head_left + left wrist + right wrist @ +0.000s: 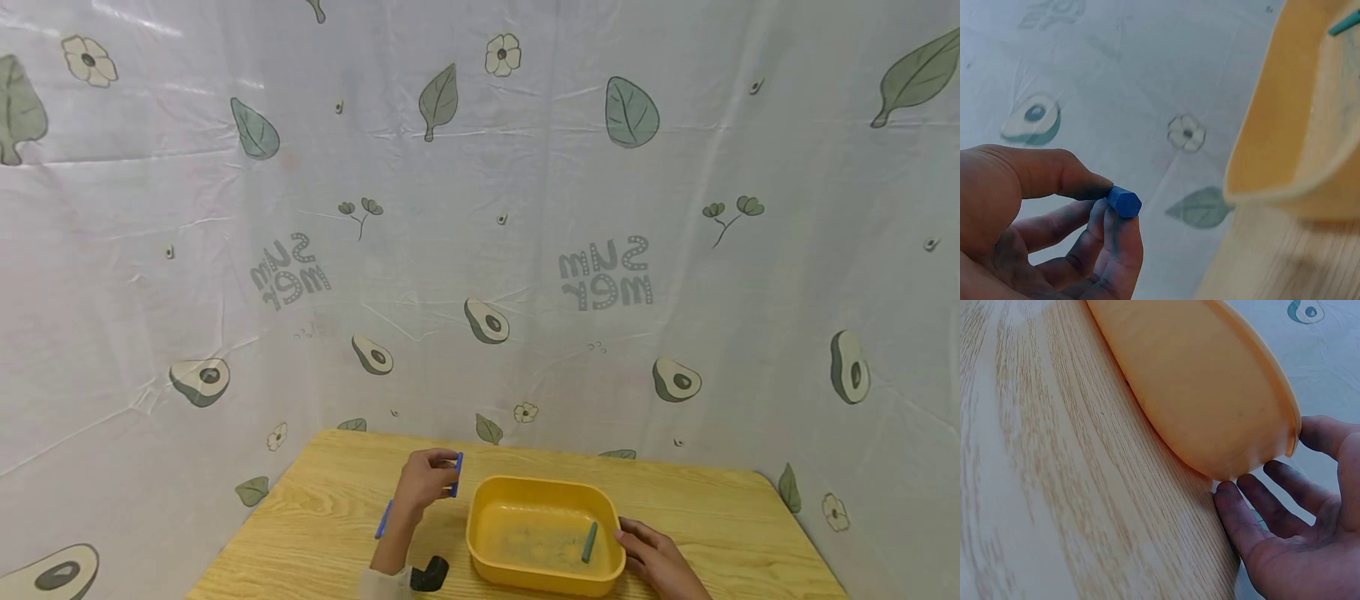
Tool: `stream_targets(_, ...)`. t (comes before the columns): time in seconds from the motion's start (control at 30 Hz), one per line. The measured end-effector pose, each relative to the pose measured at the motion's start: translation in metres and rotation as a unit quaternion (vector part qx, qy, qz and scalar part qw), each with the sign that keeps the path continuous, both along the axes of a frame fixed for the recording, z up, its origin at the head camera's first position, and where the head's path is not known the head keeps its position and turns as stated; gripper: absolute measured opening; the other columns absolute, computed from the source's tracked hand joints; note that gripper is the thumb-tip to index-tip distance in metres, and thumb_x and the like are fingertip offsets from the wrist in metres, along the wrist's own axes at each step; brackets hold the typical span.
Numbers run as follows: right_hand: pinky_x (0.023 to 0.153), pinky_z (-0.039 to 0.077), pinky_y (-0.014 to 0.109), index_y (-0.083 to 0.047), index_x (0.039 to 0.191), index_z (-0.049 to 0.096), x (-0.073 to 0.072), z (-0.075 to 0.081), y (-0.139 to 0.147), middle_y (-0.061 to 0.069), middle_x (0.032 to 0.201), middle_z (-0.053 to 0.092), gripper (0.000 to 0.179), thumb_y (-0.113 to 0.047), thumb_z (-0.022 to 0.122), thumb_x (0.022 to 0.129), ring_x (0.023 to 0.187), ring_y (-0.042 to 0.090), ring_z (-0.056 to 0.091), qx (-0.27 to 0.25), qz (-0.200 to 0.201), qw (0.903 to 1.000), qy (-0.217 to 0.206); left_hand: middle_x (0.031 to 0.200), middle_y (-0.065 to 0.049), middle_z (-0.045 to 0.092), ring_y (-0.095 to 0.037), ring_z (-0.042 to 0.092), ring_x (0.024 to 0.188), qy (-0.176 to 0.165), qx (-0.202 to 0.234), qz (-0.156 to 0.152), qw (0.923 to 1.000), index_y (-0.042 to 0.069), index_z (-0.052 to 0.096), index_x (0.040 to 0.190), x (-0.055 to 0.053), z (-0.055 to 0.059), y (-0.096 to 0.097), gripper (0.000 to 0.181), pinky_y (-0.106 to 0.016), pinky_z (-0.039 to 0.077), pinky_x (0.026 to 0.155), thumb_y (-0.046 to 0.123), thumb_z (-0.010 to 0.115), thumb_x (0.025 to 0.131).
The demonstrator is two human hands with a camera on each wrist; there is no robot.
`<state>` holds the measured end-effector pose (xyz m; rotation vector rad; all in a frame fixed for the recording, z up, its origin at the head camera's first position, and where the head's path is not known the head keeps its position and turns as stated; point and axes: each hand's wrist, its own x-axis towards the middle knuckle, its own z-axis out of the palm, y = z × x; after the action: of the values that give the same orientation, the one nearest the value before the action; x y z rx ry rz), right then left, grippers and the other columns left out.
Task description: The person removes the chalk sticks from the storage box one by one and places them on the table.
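Note:
In the head view, my left hand is raised left of a yellow plastic basin, pinching a blue chalk stick between thumb and fingertips. The stick's six-sided end faces the left wrist camera, and the fingertips look stained dark. Inside the basin lies a green chalk stick, near the right wall. My right hand holds the basin's right side. The right wrist view has its thumb at the rim and the fingers against the outer wall.
A second blue chalk stick lies on the wooden table, partly behind the left forearm. Dusty smudges mark the basin floor. A black strap piece sits at the left wrist. Printed plastic sheeting surrounds the table's back and sides.

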<state>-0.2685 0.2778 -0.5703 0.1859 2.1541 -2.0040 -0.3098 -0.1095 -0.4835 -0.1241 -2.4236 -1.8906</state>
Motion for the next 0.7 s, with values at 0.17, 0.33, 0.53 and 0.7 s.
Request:
stream_targets(0.17, 0.101, 0.06, 0.051, 0.02, 0.155, 0.036, 0.001, 0.001, -0.002, 0.045, 0.16, 0.036, 0.069, -0.028, 0.06, 0.111, 0.134, 0.048, 0.062, -0.002, -0.009, 1.0, -0.002, 0.108, -0.024, 0.071, -0.023, 0.074, 0.086, -0.008, 0.022, 0.024, 0.9994, -0.012, 0.067, 0.133, 0.001, -0.003, -0.034, 0.041, -0.047, 0.067, 0.08, -0.001, 0.068, 0.093)
stream_targets(0.33, 0.1, 0.061, 0.05, 0.019, 0.156, 0.036, 0.001, 0.0, -0.001, 0.044, 0.16, 0.037, 0.072, -0.03, 0.063, 0.11, 0.132, 0.047, 0.063, -0.001, -0.012, 0.9999, -0.006, 0.112, -0.026, 0.071, -0.027, 0.075, 0.091, -0.015, 0.006, 0.051, 0.9986, -0.012, 0.066, 0.135, 0.002, -0.013, -0.062, 0.042, -0.049, 0.066, 0.082, 0.001, 0.068, 0.095)
stream_targets(0.53, 0.099, 0.061, 0.05, 0.018, 0.155, 0.039, -0.001, 0.0, 0.0, 0.043, 0.159, 0.039, 0.074, -0.034, 0.065, 0.108, 0.133, 0.048, 0.063, 0.004, -0.012, 0.9999, -0.01, 0.114, -0.027, 0.073, -0.035, 0.077, 0.098, -0.033, -0.012, 0.077, 0.9964, -0.013, 0.065, 0.135, 0.0, -0.028, -0.092, 0.043, -0.052, 0.065, 0.086, 0.001, 0.067, 0.094)
stream_targets(0.7, 0.101, 0.061, 0.05, 0.019, 0.156, 0.036, -0.003, -0.001, 0.003, 0.044, 0.16, 0.036, 0.077, -0.036, 0.064, 0.109, 0.135, 0.049, 0.06, 0.0, 0.001, 1.0, -0.009, 0.115, -0.028, 0.073, -0.039, 0.076, 0.101, -0.05, -0.015, 0.085, 0.995, -0.014, 0.065, 0.134, -0.002, -0.04, -0.106, 0.043, -0.052, 0.065, 0.086, 0.0, 0.066, 0.093)
